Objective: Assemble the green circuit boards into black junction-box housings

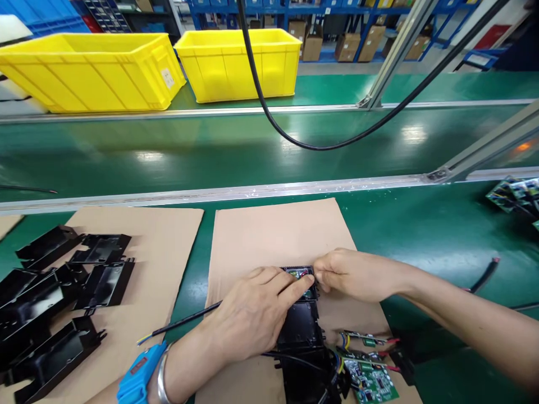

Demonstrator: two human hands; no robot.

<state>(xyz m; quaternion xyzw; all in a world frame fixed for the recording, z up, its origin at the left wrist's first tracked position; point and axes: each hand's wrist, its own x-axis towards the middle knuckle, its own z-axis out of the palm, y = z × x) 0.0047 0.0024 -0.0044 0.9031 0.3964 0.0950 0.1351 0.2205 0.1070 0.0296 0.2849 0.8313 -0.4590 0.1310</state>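
Note:
A black plastic housing (300, 325) stands lengthwise on the cardboard in front of me, with a green circuit board (298, 274) in its far end. My left hand (263, 314) grips the housing from the left, its index finger pressing on the board's right part; the thumb is hidden. At the far right corner of the housing, my right hand (349, 275) is closed with the fingers curled together. What lies between those fingers is hidden. A black cable (189, 318) with stripped coloured wire ends sticks out left from under my left hand.
Several black housings (54, 292) lie on the left cardboard sheet (164, 247). Wired circuit boards (373, 381) rest beside my work at lower right. More boards (516, 193) lie far right. Two yellow bins (240, 67) stand behind, and a black cable (320, 147) hangs in front.

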